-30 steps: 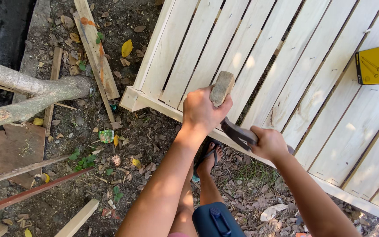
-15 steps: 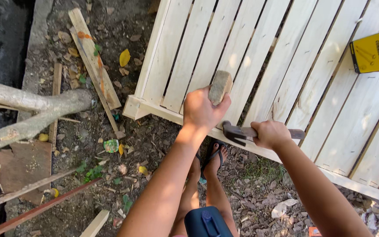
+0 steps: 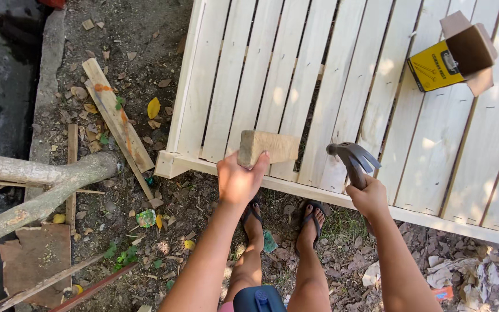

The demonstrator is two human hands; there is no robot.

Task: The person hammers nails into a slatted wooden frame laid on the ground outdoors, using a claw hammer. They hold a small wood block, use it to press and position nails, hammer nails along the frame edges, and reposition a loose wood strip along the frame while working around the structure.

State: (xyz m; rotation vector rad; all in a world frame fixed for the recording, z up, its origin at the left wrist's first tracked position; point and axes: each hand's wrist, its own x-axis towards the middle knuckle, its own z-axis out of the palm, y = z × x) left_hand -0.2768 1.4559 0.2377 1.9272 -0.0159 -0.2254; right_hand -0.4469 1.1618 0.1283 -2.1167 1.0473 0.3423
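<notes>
My left hand (image 3: pixel 239 180) grips a short block of pale wood (image 3: pixel 268 147) and holds it against the near edge of a slatted wooden panel (image 3: pixel 342 69) lying flat on the ground. Raised just above that edge, my right hand (image 3: pixel 367 197) holds a claw hammer (image 3: pixel 350 159) by its handle, the metal head up and to the right of the block. My two feet in sandals (image 3: pixel 313 219) stand on the dirt right below the panel's front rail.
An open yellow cardboard box (image 3: pixel 451 58) lies on the slats at the upper right. A loose plank (image 3: pixel 116 121) and two thick branches (image 3: pixel 41 185) lie on the littered ground to the left, with scrap board (image 3: pixel 36 260) and thin sticks below them.
My right hand has lifted the hammer, head now raised clear above the rail. My left hand has shifted the block, now lying sideways on the slats. The view has tilted toward my feet.
</notes>
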